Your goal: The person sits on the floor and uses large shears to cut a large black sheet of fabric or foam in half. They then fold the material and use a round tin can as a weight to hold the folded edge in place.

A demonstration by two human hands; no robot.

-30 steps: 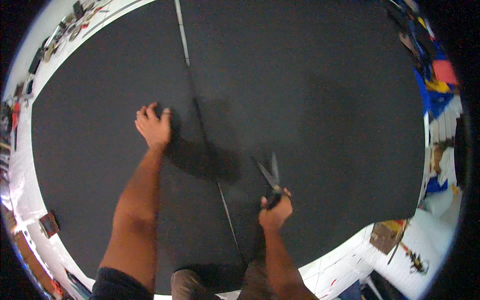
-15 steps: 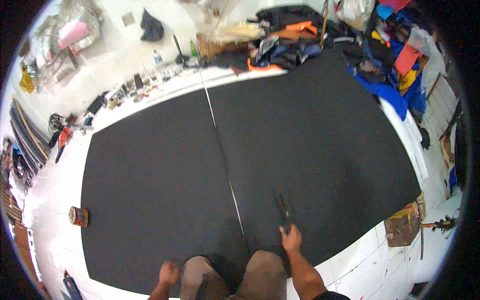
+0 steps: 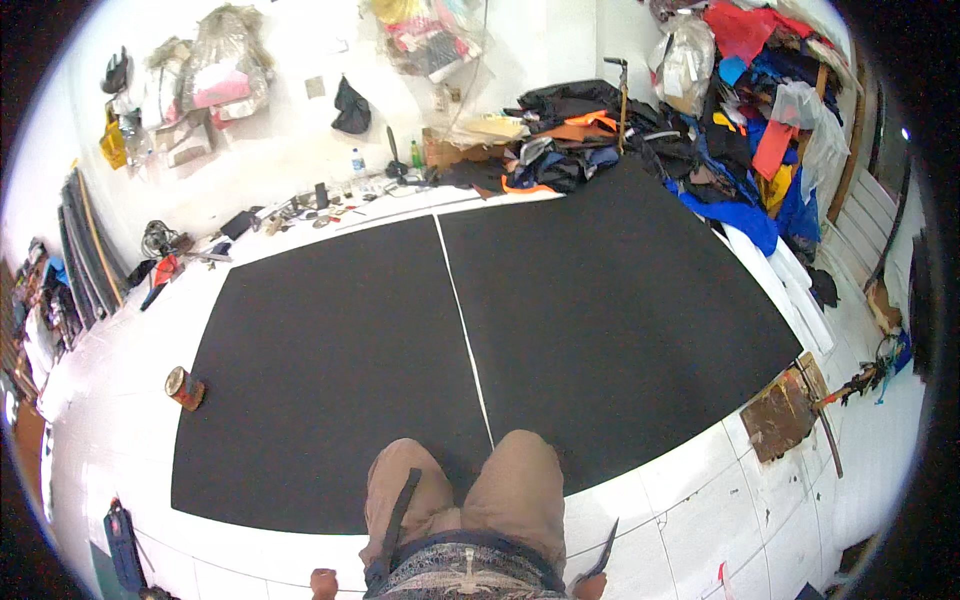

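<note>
A large black sheet of material (image 3: 330,370) lies spread over the white floor in front of me. A thin white gap (image 3: 466,335) runs through it from the far edge down to between my knees, splitting it into a left and a right part. My right hand (image 3: 590,587), low beside my right thigh, is closed on dark scissors (image 3: 608,552) with the blades pointing up and forward. My left hand (image 3: 323,583) is beside my left leg near the lower edge, its fingers curled closed, with nothing visible in it.
A rusty can (image 3: 184,388) stands at the sheet's left edge. On the right, a brown block (image 3: 780,415) rests by its corner. Small tools and bottles line the far wall. Heaped cloth (image 3: 570,140) fills the far right. A dark elongated object (image 3: 122,545) lies lower left.
Both hands have drawn back toward my body, the right one bringing the scissors off the sheet. My view has tilted up and shifted. The white gap, broken midway before, now shows unbroken.
</note>
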